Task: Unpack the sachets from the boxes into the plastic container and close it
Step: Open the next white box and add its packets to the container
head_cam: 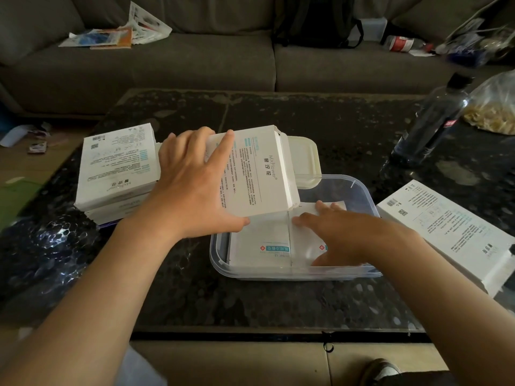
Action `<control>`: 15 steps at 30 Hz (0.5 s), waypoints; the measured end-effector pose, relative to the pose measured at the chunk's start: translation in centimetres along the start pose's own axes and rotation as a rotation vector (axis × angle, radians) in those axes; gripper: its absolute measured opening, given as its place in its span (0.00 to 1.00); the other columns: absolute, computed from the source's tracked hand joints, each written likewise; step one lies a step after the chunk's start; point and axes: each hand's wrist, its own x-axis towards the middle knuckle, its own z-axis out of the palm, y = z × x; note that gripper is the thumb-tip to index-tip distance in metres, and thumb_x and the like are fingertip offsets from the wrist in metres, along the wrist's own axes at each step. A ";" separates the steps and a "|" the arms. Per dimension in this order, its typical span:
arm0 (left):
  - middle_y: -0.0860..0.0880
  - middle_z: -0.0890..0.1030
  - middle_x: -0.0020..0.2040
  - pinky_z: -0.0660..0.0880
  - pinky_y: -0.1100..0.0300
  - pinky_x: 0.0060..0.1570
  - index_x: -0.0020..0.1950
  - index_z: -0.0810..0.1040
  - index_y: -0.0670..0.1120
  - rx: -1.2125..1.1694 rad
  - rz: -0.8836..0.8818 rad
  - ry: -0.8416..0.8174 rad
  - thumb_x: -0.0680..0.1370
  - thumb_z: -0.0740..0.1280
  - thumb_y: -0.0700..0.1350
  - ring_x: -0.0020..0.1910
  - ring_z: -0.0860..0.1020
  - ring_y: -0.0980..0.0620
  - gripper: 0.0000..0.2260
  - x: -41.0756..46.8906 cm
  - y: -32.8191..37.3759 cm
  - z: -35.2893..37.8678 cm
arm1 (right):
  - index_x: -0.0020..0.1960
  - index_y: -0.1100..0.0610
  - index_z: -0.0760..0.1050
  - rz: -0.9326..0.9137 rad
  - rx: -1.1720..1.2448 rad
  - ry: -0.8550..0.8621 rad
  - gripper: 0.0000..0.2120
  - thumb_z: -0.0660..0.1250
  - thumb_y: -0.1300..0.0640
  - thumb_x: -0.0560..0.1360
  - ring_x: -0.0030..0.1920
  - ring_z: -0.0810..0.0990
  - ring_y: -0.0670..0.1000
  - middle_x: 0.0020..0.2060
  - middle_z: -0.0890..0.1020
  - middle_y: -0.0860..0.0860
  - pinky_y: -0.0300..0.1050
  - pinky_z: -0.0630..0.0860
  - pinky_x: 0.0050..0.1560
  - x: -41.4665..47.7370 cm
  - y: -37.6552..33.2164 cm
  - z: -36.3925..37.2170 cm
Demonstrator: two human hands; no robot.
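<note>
Sachets (262, 240) lie flat in the plastic container (278, 275) at centre frame, the right hand (340, 232) pressing them with straight fingers (320, 206). Just above-left, the left hand (192, 185) grips a tilted box (259, 174), its flapped end turned right, overhanging the container beside those fingers.

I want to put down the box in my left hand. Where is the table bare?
Bare: the far table between the lid and the sofa, and the near strip before the container. Crowded: stacked boxes left, another box and bottle right.
</note>
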 end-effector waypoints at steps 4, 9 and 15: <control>0.44 0.62 0.72 0.54 0.37 0.74 0.78 0.54 0.49 -0.004 0.008 0.006 0.56 0.70 0.72 0.71 0.57 0.41 0.57 -0.1 0.0 0.0 | 0.80 0.40 0.48 0.002 0.003 -0.022 0.42 0.70 0.39 0.75 0.81 0.51 0.60 0.82 0.48 0.52 0.61 0.59 0.76 -0.1 0.0 -0.1; 0.44 0.61 0.72 0.54 0.37 0.74 0.78 0.53 0.49 -0.008 0.009 0.003 0.57 0.70 0.72 0.71 0.57 0.41 0.57 -0.1 0.1 0.0 | 0.80 0.40 0.47 0.008 0.006 -0.030 0.42 0.70 0.40 0.75 0.81 0.50 0.60 0.82 0.47 0.51 0.61 0.59 0.76 0.0 0.0 0.0; 0.44 0.61 0.72 0.54 0.36 0.75 0.78 0.53 0.49 -0.015 0.020 0.005 0.56 0.70 0.72 0.71 0.57 0.41 0.57 -0.2 0.1 -0.1 | 0.79 0.40 0.54 -0.020 0.127 0.007 0.40 0.72 0.41 0.74 0.78 0.61 0.55 0.80 0.59 0.46 0.57 0.64 0.76 -0.9 0.1 -0.8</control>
